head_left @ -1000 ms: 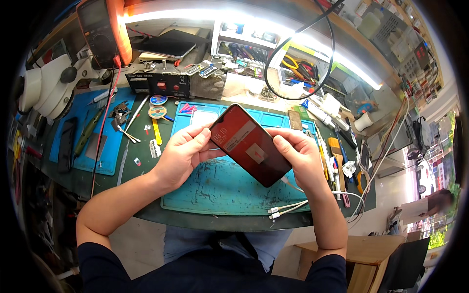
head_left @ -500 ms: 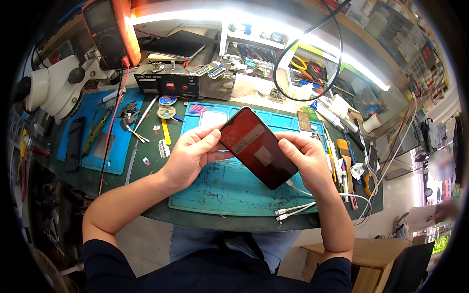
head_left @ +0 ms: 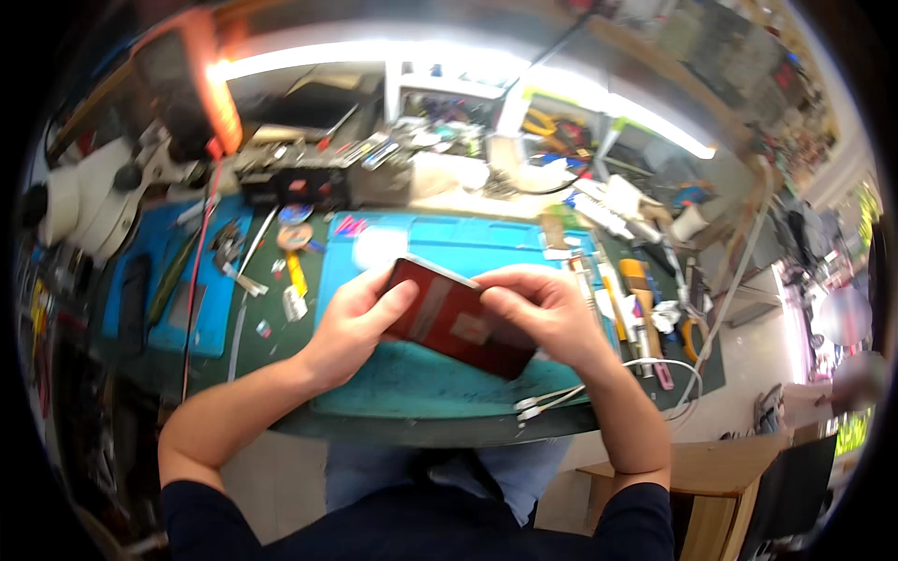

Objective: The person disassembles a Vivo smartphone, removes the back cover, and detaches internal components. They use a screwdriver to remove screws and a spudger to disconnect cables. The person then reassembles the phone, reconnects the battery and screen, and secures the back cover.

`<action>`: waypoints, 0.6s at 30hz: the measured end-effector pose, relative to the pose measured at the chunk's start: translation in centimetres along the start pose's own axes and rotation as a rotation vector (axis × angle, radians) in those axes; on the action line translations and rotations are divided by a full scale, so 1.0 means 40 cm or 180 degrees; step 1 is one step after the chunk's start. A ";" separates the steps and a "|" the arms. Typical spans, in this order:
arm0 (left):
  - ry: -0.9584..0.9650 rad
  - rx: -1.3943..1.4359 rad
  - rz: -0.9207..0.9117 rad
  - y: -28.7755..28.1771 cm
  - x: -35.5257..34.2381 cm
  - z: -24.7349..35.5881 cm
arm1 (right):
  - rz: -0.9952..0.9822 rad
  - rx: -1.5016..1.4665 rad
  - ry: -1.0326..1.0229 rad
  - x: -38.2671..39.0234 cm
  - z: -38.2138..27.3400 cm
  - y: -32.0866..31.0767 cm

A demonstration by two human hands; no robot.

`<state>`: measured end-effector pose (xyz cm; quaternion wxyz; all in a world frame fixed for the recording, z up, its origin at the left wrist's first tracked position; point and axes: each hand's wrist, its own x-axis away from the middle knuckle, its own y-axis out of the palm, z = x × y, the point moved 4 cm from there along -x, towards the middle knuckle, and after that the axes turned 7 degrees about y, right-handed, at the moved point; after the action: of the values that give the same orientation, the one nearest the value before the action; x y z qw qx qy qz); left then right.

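Between my two hands a smartphone point(head_left: 449, 316) is held above the blue work mat point(head_left: 374, 385), tilted, with its lit reddish screen facing up. My left hand point(head_left: 360, 313) is closed on the phone's left end, thumb over the front. At its upper right edge, my right hand point(head_left: 533, 304) grips it with the thumb on the screen side. Fingers behind the phone are hidden. White cable plugs point(head_left: 531, 408) lie on the mat's front right, below my right wrist. The picture is blurred by motion.
At the left stands a white microscope point(head_left: 84, 206); a smaller blue mat point(head_left: 210, 327) bears tools. Brushes point(head_left: 636, 280) and other hand tools line the right side. A red wire point(head_left: 191, 309) hangs at left. A dark boxy device point(head_left: 295, 185) sits at the back.
The phone has turned flatter and lies more crosswise, a little lower and further left. My right hand has shifted up along its edge. The whole view has moved somewhat.
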<state>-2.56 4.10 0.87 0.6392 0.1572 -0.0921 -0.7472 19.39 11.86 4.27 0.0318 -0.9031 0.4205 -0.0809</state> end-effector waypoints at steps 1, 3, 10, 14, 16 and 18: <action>0.0197 -0.0001 -0.0001 0.006 -0.010 0.004 | 0.0079 0.0064 -0.0073 0.000 0.002 -0.006; 0.0082 0.0055 0.0292 -0.005 -0.007 0.008 | 0.0273 0.0456 -0.0292 0.010 -0.010 -0.031; 0.0226 0.0246 0.0507 -0.060 -0.028 0.014 | 0.0985 0.2411 -0.0793 0.124 -0.056 -0.054; 0.0158 0.0329 0.0443 -0.055 -0.030 -0.001 | 0.1029 0.2394 -0.1222 0.142 -0.010 -0.039; 0.0139 0.0312 0.0415 -0.052 -0.022 0.002 | 0.1046 0.2386 -0.1285 0.142 -0.003 -0.033; 0.0142 0.0283 0.0390 -0.047 -0.020 0.007 | 0.1081 0.2317 -0.1367 0.139 0.005 -0.029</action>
<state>-4.30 5.17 0.58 0.6780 0.1961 -0.1203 -0.6982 23.82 8.36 4.90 0.4465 -0.7478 0.4906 -0.0279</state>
